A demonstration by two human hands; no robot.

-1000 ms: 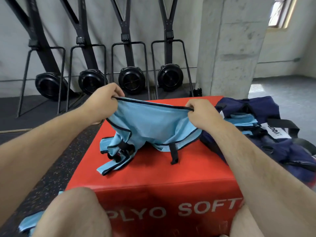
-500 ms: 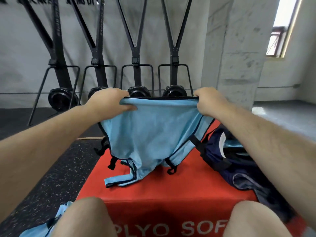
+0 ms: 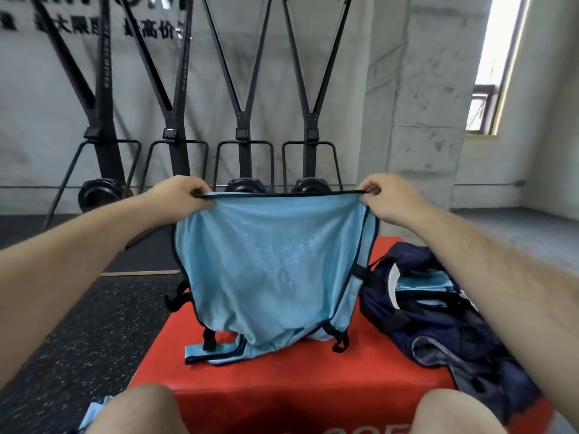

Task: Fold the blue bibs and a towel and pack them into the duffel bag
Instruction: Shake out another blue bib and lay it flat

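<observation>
Bibs: 1 blue bib (image 3: 272, 270) held up over red plyo box (image 3: 282, 374), bottom edge + straps resting on box top. L hand (image 3: 180, 195) and R hand (image 3: 380, 195) each pinch a top corner, edge stretched taut btwn them. 1 navy duffel bag (image 3: 438, 327) on box at right, open, blue fabric (image 3: 419, 281) inside. 1 more blue piece (image 3: 94, 413) on floor by L knee. 4 black machines (image 3: 241, 136) along wall.

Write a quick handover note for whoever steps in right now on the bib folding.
Left hand and right hand each pinch a top corner of a blue bib, held up spread; its lower end rests on the red box.
Duffel bag lies open on the box's right side, with light blue fabric already inside.
More blue fabric is on the floor at lower left.
Left: fold this bib, pack it. No towel identifiable.
</observation>
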